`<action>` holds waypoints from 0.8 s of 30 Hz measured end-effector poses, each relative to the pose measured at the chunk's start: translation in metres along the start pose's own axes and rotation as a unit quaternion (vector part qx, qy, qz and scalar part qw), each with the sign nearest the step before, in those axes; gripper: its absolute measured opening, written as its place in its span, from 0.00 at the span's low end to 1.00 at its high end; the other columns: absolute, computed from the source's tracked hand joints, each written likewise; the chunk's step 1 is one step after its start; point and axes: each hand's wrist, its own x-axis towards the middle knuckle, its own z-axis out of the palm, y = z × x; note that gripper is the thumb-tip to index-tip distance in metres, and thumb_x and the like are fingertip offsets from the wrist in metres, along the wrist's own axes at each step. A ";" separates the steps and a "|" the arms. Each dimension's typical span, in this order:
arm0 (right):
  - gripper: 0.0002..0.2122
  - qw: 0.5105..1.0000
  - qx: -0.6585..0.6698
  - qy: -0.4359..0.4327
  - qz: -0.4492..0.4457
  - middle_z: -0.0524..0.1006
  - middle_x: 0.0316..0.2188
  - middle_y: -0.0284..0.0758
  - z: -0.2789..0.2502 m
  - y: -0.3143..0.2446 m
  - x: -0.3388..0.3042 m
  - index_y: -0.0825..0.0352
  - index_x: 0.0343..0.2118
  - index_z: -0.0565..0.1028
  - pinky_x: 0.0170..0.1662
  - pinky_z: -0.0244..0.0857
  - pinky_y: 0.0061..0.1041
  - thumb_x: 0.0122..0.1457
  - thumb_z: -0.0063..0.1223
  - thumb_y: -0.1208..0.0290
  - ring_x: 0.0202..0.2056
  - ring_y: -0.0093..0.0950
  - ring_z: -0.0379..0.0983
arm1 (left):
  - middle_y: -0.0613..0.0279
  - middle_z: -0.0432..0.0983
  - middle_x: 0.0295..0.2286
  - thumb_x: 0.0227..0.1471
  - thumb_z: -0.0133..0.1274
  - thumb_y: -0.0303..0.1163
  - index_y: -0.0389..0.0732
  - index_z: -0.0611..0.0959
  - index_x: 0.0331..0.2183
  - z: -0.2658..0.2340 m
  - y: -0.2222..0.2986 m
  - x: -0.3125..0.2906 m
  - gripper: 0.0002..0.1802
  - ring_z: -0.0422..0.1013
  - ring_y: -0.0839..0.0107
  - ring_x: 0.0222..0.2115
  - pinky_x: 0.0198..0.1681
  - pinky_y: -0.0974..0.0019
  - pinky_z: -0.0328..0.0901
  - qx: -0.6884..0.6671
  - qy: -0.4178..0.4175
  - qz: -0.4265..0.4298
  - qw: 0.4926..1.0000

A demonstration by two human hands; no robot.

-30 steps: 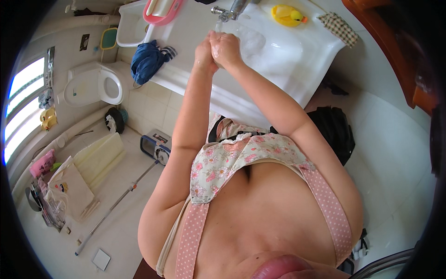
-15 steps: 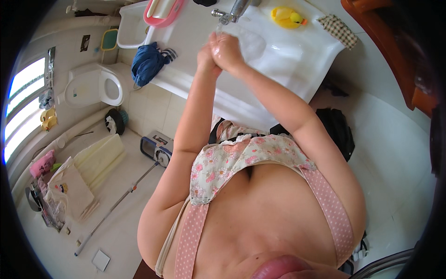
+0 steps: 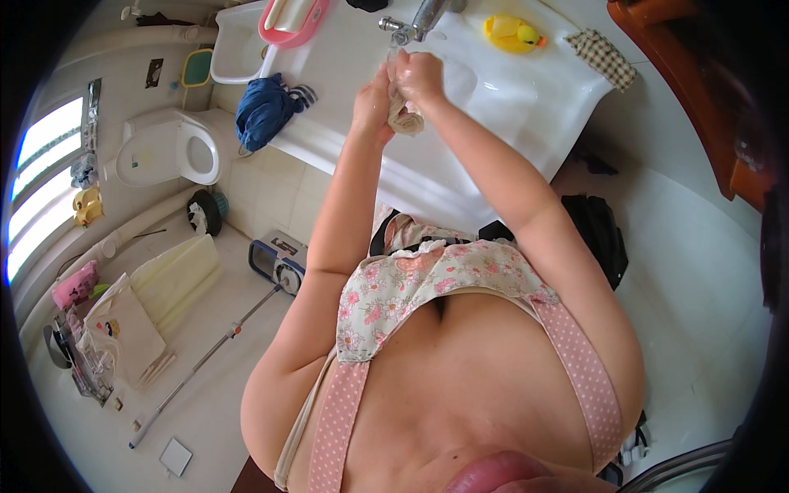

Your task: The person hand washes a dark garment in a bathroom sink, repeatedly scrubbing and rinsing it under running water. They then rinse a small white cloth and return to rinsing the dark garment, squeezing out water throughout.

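Note:
A wet cream-coloured cloth (image 3: 408, 122) is bunched between my two hands over the white washbasin (image 3: 526, 123). My left hand (image 3: 373, 103) is closed around it from the left, and its lower end hangs out below the fingers. Close beside, my right hand (image 3: 417, 78) makes a fist at the cloth's upper part, wet on the knuckles. Just above both hands is the metal tap (image 3: 426, 18), with water coming down from its spout onto them. What the cloth is exactly stays hidden by my fingers.
A yellow rubber duck (image 3: 511, 34) and a checked cloth (image 3: 602, 59) lie on the basin's right side. To the left are a pink tray (image 3: 302, 31) and a blue garment (image 3: 265, 113). A toilet (image 3: 197, 154) and a flat mop (image 3: 279, 271) stand further left.
My hands were pressed together, hiding the cloth. Now the right hand has come slightly up and right, the hands have parted a little, and the cloth shows between and below them.

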 end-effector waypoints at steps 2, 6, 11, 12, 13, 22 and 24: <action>0.22 0.994 0.065 -0.060 0.058 0.71 0.14 0.47 -0.014 0.009 0.002 0.73 0.13 0.71 0.25 0.61 0.35 0.54 0.43 0.58 0.19 0.42 0.69 | 0.61 0.70 0.23 0.53 0.45 0.44 0.38 0.74 0.31 0.002 0.010 -0.009 0.18 0.68 0.69 0.22 0.22 0.64 0.64 0.030 0.015 0.000 0.999; 0.24 0.987 0.110 -0.108 0.041 0.71 0.14 0.47 -0.032 -0.015 -0.023 0.72 0.12 0.70 0.25 0.62 0.35 0.55 0.43 0.55 0.19 0.42 0.69 | 0.58 0.71 0.25 0.53 0.47 0.44 0.33 0.73 0.31 -0.021 0.008 0.014 0.20 0.69 0.68 0.25 0.25 0.64 0.65 -0.015 0.052 0.024 0.998; 0.22 0.996 0.061 -0.057 -0.040 0.71 0.15 0.48 -0.005 -0.029 -0.040 0.71 0.13 0.71 0.26 0.62 0.36 0.55 0.45 0.57 0.19 0.46 0.68 | 0.58 0.71 0.27 0.54 0.44 0.46 0.33 0.73 0.35 -0.018 -0.009 0.026 0.22 0.69 0.68 0.25 0.25 0.64 0.66 -0.031 0.050 0.005 0.998; 0.21 0.996 0.069 -0.045 -0.028 0.70 0.15 0.48 -0.003 -0.028 -0.036 0.72 0.13 0.71 0.26 0.62 0.37 0.55 0.45 0.58 0.19 0.46 0.68 | 0.58 0.71 0.27 0.54 0.43 0.47 0.33 0.73 0.35 -0.016 -0.009 0.024 0.23 0.69 0.68 0.26 0.26 0.64 0.66 -0.046 0.034 -0.011 0.998; 0.21 0.997 0.075 -0.032 -0.017 0.70 0.15 0.48 -0.001 -0.026 -0.030 0.72 0.13 0.71 0.26 0.62 0.37 0.54 0.45 0.59 0.19 0.46 0.68 | 0.58 0.71 0.28 0.54 0.43 0.47 0.33 0.73 0.36 -0.013 -0.007 0.020 0.23 0.69 0.68 0.26 0.26 0.64 0.66 -0.027 0.034 -0.013 0.999; 0.20 0.998 0.033 -0.021 -0.052 0.73 0.21 0.46 -0.017 -0.044 -0.052 0.71 0.17 0.74 0.30 0.63 0.38 0.55 0.44 0.57 0.25 0.47 0.70 | 0.61 0.71 0.27 0.54 0.44 0.44 0.35 0.75 0.32 -0.021 -0.003 0.025 0.19 0.68 0.70 0.26 0.25 0.64 0.65 0.269 0.096 0.065 0.956; 0.19 0.997 0.049 0.022 -0.061 0.74 0.20 0.46 -0.003 -0.025 -0.042 0.72 0.19 0.74 0.29 0.64 0.35 0.55 0.46 0.59 0.23 0.44 0.71 | 0.61 0.71 0.28 0.54 0.44 0.45 0.36 0.74 0.33 -0.008 -0.009 0.017 0.20 0.68 0.70 0.26 0.25 0.63 0.65 0.083 0.065 0.016 0.994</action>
